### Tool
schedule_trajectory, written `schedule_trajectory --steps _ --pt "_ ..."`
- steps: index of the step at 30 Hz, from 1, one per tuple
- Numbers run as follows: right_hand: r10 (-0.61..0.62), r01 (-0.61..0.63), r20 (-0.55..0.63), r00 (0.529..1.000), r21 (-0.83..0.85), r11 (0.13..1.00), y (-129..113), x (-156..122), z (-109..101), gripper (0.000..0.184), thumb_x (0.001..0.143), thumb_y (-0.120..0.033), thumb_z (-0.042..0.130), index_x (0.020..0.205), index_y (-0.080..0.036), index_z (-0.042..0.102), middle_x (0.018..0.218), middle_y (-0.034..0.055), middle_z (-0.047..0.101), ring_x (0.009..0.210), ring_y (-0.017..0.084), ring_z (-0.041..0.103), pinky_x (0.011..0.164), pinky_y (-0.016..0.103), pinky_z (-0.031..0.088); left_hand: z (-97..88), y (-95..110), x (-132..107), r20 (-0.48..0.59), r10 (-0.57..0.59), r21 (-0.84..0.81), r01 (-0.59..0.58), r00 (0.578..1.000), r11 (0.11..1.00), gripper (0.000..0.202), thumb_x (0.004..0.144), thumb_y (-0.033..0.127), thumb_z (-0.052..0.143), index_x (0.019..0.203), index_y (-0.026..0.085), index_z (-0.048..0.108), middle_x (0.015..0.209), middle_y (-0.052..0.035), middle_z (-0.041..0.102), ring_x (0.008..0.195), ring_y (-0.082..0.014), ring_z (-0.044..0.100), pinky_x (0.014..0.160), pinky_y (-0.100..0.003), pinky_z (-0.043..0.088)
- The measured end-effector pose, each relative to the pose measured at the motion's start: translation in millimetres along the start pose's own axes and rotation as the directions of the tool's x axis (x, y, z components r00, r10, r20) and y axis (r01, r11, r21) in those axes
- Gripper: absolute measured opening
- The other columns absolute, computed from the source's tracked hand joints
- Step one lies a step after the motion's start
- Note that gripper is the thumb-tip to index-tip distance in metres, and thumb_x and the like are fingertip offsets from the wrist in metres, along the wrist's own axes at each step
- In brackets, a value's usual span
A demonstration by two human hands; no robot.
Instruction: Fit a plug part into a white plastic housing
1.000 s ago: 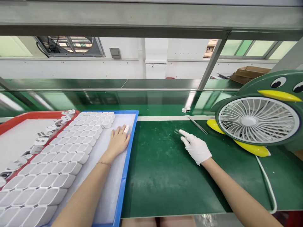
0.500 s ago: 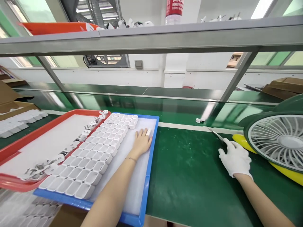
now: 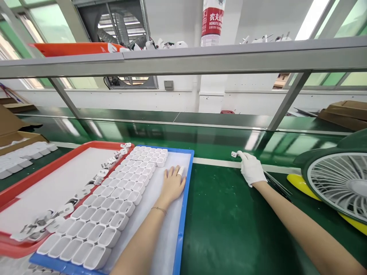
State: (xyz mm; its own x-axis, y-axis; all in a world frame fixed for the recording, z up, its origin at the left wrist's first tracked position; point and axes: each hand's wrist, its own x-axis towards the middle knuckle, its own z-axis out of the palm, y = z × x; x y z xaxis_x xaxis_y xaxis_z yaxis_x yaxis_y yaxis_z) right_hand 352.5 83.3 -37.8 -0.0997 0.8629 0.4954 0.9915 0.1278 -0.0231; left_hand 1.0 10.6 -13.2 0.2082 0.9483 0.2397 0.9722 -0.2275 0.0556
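Note:
My left hand [image 3: 172,184] lies flat, fingers apart, on the white liner of the blue tray [image 3: 183,198], a white cot on one finger. Rows of white charger shells [image 3: 114,202] fill the tray to its left. My right hand [image 3: 252,168], in a white glove, reaches to the far edge of the green mat and its fingertips touch a small white part [image 3: 234,154] on the conveyor's edge. Thin metal tweezers [image 3: 276,182] lie on the mat just right of that hand.
A red tray [image 3: 43,168] with a line of plug parts overlaps the blue tray's left side. A green and yellow desk fan [image 3: 338,183] stands at the right. A metal shelf [image 3: 183,57] with a water bottle [image 3: 212,21] runs overhead. Cardboard boxes sit far left and far right.
My right hand left the spot by the tweezers near the fan and moved left and forward to the small white part. My left hand stayed flat on the tray. The view tilted up.

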Motion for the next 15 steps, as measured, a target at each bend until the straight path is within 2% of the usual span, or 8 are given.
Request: schedule_trajectory --steps 3,5,7,9,12,15 --pt "0.093 -0.095 0.034 0.995 0.068 0.993 4.2 33.0 21.8 0.049 0.088 -0.023 0.041 0.135 -0.01 0.042 0.131 0.0196 0.046 0.105 0.029 0.05 0.08 0.036 0.04 -3.9 -0.8 -0.3 -0.099 -0.013 0.048 0.018 0.995 0.999 0.043 0.092 0.031 0.039 0.129 0.013 0.052 0.133 -0.0111 0.053 0.123 -0.0302 0.045 0.104 -0.048 0.033" --pt "0.118 -0.13 0.102 0.988 0.122 0.984 8.2 47.2 33.6 0.045 0.087 -0.028 0.043 0.128 -0.012 0.051 0.122 0.019 0.054 0.099 0.029 0.055 0.077 0.036 0.041 -10.0 -7.0 0.2 -0.193 -0.07 0.094 0.09 0.979 0.991 0.042 0.09 0.026 0.041 0.126 0.01 0.053 0.125 -0.015 0.056 0.116 -0.0301 0.049 0.099 -0.046 0.037" --pt "0.135 -0.168 0.177 0.975 0.182 0.969 13.6 55.1 44.5 0.037 0.085 -0.03 0.046 0.115 -0.014 0.061 0.105 0.0164 0.063 0.089 0.028 0.059 0.074 0.037 0.043 -16.8 -18.7 -0.7 -0.29 -0.152 0.142 0.199 0.945 0.97 0.039 0.09 0.019 0.038 0.122 0.006 0.056 0.121 -0.0197 0.056 0.114 -0.0327 0.05 0.097 -0.049 0.036" --pt "0.145 -0.197 0.211 0.967 0.249 0.948 19.3 57.6 54.0 0.035 0.084 -0.03 0.045 0.11 -0.014 0.063 0.104 0.016 0.063 0.09 0.028 0.06 0.077 0.038 0.044 -21.5 -33.0 -4.0 -0.357 -0.211 0.185 0.29 0.91 0.939 0.037 0.089 0.016 0.037 0.114 0.003 0.061 0.124 -0.0237 0.053 0.118 -0.0369 0.046 0.099 -0.055 0.032" --pt "0.172 -0.232 0.192 0.966 0.356 0.905 22.8 54.6 61.5 0.039 0.084 -0.03 0.042 0.113 -0.012 0.061 0.111 0.0189 0.059 0.099 0.029 0.058 0.082 0.039 0.044 -21.9 -49.6 -11.0 -0.388 -0.211 0.246 0.321 0.897 0.915 0.035 0.087 0.011 0.038 0.11 0.003 0.064 0.13 -0.0238 0.05 0.125 -0.0384 0.041 0.104 -0.058 0.025" --pt "0.201 -0.24 0.133 0.971 0.479 0.844 15.0 46.7 56.0 0.038 0.082 -0.032 0.043 0.11 -0.014 0.062 0.112 0.0177 0.057 0.106 0.03 0.056 0.086 0.04 0.044 -17.2 -54.6 -14.6 -0.38 -0.154 0.289 0.275 0.912 0.917 0.036 0.086 0.007 0.04 0.113 0.01 0.064 0.134 -0.0175 0.05 0.128 -0.0334 0.041 0.109 -0.055 0.022"
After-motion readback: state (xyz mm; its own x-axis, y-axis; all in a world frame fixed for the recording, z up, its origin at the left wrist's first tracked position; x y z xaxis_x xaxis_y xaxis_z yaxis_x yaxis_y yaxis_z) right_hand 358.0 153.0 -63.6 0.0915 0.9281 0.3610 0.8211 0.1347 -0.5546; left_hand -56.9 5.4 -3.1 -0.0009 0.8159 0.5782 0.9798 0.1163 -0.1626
